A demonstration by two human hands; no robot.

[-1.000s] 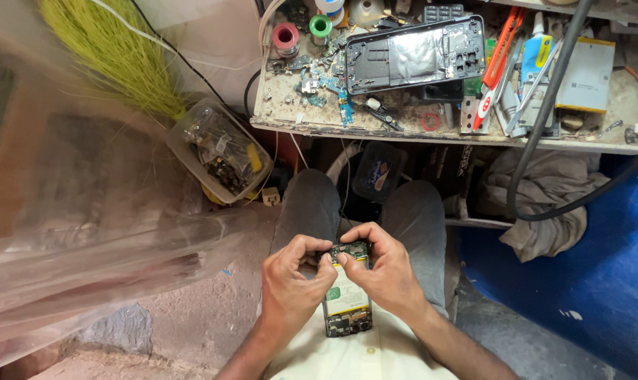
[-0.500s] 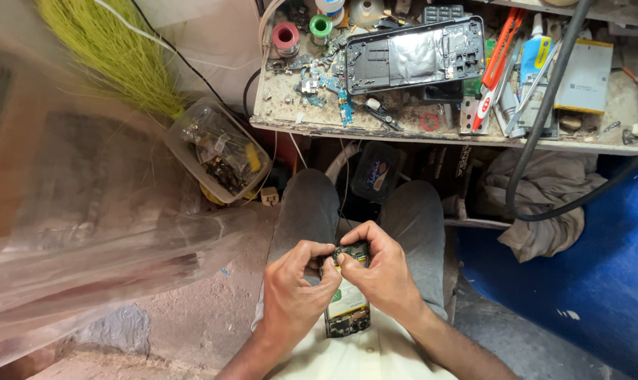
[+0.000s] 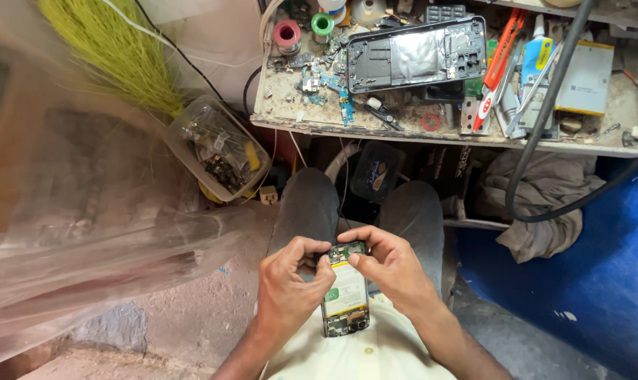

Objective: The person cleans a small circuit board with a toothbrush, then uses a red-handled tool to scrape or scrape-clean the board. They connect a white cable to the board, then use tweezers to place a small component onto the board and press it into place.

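An opened phone [image 3: 346,295] with its back cover off rests over my lap, showing a white battery and green circuit boards at both ends. My left hand [image 3: 287,281] grips its left edge, fingers curled over the top corner. My right hand [image 3: 389,267] holds the right side, with the thumb and fingertips pressed on the upper circuit board. Both hands sit above my knees in grey trousers.
A cluttered workbench [image 3: 403,127] lies ahead with a dark phone frame [image 3: 417,56], solder spools [image 3: 287,32], an orange cutter [image 3: 498,63], and a flat battery [image 3: 586,77]. A clear tub of parts [image 3: 217,151] and a plastic sheet [image 3: 86,232] are at left; a grey cloth [image 3: 544,204] hangs at right.
Hands and phone stay in nearly the same place; my fingers shift slightly on the phone's upper end.
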